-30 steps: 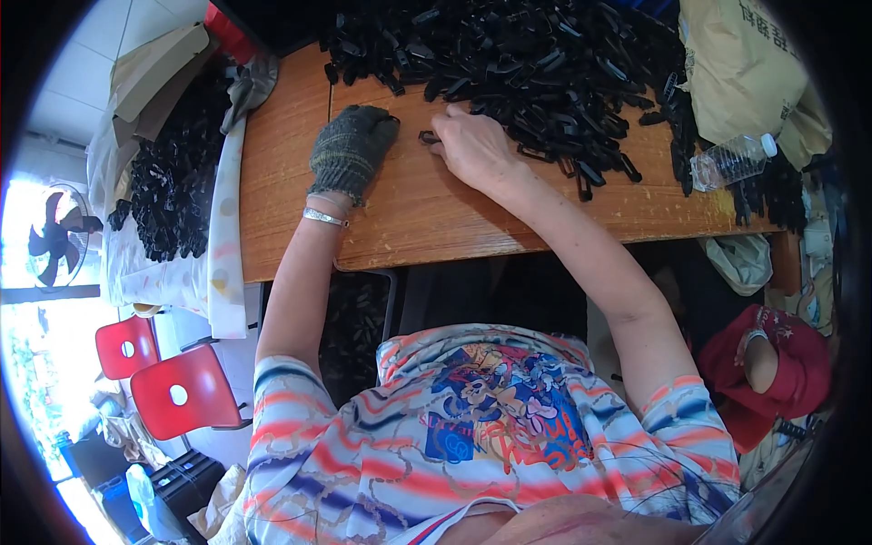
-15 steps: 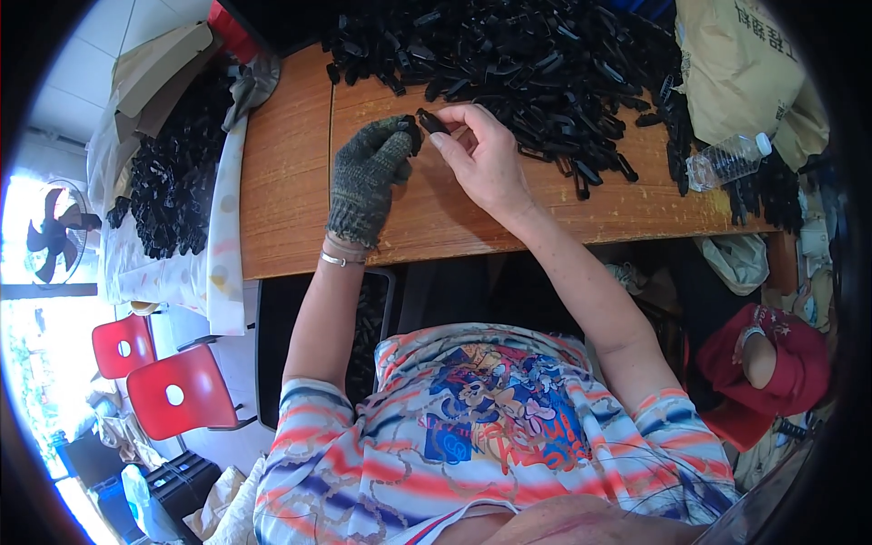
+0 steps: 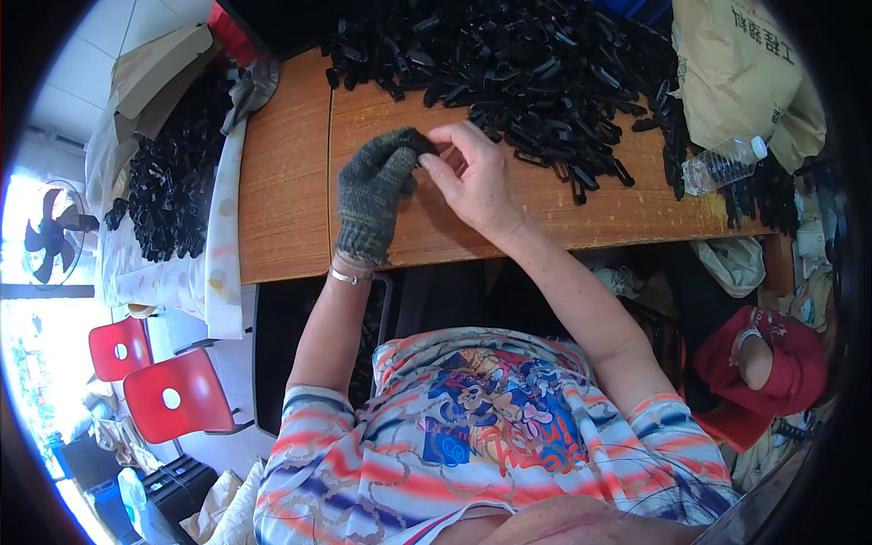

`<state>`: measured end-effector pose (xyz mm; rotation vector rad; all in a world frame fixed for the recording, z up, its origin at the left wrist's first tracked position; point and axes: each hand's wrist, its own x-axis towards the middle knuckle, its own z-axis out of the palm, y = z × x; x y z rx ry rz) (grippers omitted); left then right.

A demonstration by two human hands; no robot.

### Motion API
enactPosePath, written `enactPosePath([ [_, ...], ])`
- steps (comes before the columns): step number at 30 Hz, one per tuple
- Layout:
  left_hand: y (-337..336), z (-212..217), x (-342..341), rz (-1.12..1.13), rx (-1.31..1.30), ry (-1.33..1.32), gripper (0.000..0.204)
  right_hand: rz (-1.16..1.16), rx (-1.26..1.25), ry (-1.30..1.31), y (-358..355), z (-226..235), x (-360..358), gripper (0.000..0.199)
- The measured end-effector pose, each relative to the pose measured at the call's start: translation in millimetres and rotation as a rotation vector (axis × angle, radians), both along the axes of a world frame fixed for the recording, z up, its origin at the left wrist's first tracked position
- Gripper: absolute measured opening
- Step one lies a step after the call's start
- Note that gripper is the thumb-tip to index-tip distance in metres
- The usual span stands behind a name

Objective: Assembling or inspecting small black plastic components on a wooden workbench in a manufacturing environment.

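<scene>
"What did the left hand (image 3: 371, 191) do?"
"Gloved and curled, it clamped a black piece (image 3: 421, 143) above the desk (image 3: 283, 182)."
"And the right hand (image 3: 479, 180)?"
"It pinched there too, fingertips nearly together."

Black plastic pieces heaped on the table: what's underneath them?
Wooden tabletop shows along the near edge of the black plastic pieces and between a few stray ones. Under the thick middle of the heap everything is covered, so I can't tell what lies there.
</scene>
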<state>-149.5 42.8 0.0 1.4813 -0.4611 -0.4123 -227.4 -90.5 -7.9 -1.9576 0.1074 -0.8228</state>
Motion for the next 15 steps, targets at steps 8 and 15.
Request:
enactPosePath([
  [8,2.7,-20.4,-22.6,0.033,0.111,-0.214,0.028,-0.062,-0.205,-0.025,15.7,-24.5,-10.1,0.03],
  [15,4.9,-15.6,-20.5,-0.047,0.037,-0.126,0.015,0.018,-0.058,0.13,19.0,-18.1,-17.7,0.037],
])
